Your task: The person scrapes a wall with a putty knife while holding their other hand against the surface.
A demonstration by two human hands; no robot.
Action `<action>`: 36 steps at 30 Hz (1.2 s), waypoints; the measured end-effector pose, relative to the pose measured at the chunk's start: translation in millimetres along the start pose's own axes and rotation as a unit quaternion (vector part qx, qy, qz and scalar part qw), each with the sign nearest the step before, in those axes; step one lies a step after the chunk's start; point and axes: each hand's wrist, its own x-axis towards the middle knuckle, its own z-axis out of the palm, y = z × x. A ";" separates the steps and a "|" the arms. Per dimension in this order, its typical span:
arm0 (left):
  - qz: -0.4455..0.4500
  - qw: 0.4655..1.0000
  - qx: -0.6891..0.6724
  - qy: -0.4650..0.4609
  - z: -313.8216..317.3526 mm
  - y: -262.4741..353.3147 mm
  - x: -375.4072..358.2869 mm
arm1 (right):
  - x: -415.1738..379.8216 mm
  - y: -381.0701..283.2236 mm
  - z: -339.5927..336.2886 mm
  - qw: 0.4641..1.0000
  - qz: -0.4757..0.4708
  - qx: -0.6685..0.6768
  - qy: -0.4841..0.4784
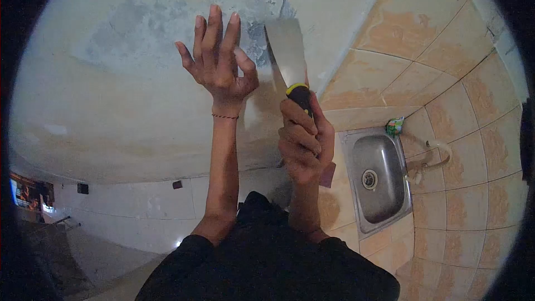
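Observation:
My right hand (pixel 304 139) is wrapped round the black and yellow handle of a putty knife (pixel 288 50). Its wide metal blade points up, with its edge close to the wall where the paint is broken. Raised beside it, my left hand (pixel 220 64) has its fingers spread over the wall and holds nothing; a thin cord circles that wrist. Behind the fingers, the wall (pixel 111 111) carries a rough grey patch of peeled paint (pixel 139 28), with a flaking edge above the blade.
To the right, a steel sink (pixel 379 181) is set in a tiled counter, with a faucet (pixel 432 156) and a small green packet (pixel 394 126) at its corner. Orange-patterned tiles (pixel 473 139) cover the adjoining wall. Small dark squares (pixel 177 184) dot the pale floor at the lower left.

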 end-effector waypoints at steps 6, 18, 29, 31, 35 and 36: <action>0.005 1.000 -0.004 -0.001 -3.7 4.6 2.6 | -5.9 6.5 4.5 0.999 -0.008 0.047 0.023; -0.004 1.000 -0.012 0.007 -0.1 2.1 -0.5 | -2.6 9.4 6.2 0.999 -0.022 0.008 0.029; 0.000 1.000 -0.006 0.007 -1.5 0.9 0.0 | -3.7 12.1 6.4 1.000 -0.019 0.015 0.020; 0.002 1.000 -0.010 0.013 1.0 0.8 1.2 | -2.8 10.7 6.4 0.999 -0.028 0.000 0.027; -0.003 1.000 -0.010 0.006 -1.6 3.0 -1.1 | -1.5 15.2 7.1 0.999 -0.033 0.014 0.026; -0.003 1.000 -0.010 0.006 -1.2 2.8 0.7 | -4.5 15.1 7.6 0.999 -0.034 0.016 0.028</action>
